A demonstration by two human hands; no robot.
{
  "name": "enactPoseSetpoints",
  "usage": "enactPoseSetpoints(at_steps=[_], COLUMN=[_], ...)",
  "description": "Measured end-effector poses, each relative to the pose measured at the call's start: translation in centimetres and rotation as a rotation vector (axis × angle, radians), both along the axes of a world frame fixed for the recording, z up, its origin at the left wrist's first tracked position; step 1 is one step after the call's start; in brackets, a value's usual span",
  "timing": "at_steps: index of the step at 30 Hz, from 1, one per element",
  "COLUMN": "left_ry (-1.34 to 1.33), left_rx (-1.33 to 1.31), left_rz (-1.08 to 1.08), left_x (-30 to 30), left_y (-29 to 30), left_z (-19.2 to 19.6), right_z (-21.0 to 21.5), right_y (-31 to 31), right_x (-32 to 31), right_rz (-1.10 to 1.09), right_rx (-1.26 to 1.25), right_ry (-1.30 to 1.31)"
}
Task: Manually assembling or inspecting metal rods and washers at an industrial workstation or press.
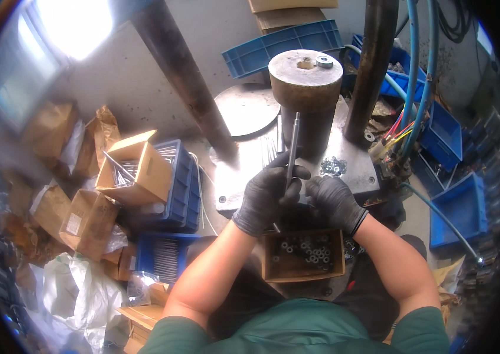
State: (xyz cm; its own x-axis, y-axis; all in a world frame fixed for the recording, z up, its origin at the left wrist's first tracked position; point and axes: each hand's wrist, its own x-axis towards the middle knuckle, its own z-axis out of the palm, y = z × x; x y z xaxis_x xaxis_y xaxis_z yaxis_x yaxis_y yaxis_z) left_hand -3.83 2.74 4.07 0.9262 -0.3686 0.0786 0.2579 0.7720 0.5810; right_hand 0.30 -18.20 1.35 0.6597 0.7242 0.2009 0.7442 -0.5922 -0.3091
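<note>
A slim metal rod with a stepped upper end (294,138) stands nearly upright in my gloved left hand (262,197), its fingers closed round the shaft. Close beside it, my gloved right hand (335,202) has its fingers curled in; whatever they hold is hidden. Just beyond that hand, a pile of small metal rings or nuts (333,167) lies on the metal base plate (353,180). Below both hands, a cardboard box (269,268) contains loose ring-shaped metal parts (316,253). Several more rods (272,141) lie on the plate left of the thick steel cylinder (306,91).
A metal ring (324,61) rests on the cylinder's top. Two dark posts (179,71) flank the plate. At left, a carton of rods (149,177) sits on a blue crate (188,197), near a blue bin of rods (190,238). Hoses (412,76) and blue bins (459,206) are at right.
</note>
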Motion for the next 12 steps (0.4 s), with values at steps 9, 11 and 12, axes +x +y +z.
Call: enactPoseSetpoints(at_steps=[9,11,12], left_ry=[-0.022,-0.039,-0.076], left_rx=[0.150,0.245,0.291], left_rz=[0.044,0.068,0.107], left_x=[0.0,-0.1,-0.2], left_y=[-0.6,-0.7,-0.8], left_z=[0.0,-0.3,-0.4], right_z=[-2.8,-1.3,-1.4], right_y=[-1.2,-1.7,-1.7], right_x=[0.5,-0.1,-0.1], right_rz=[0.026,-0.029,-0.029], right_rx=[0.072,0.343,0.343], right_ry=[-0.119,0.055,0.056])
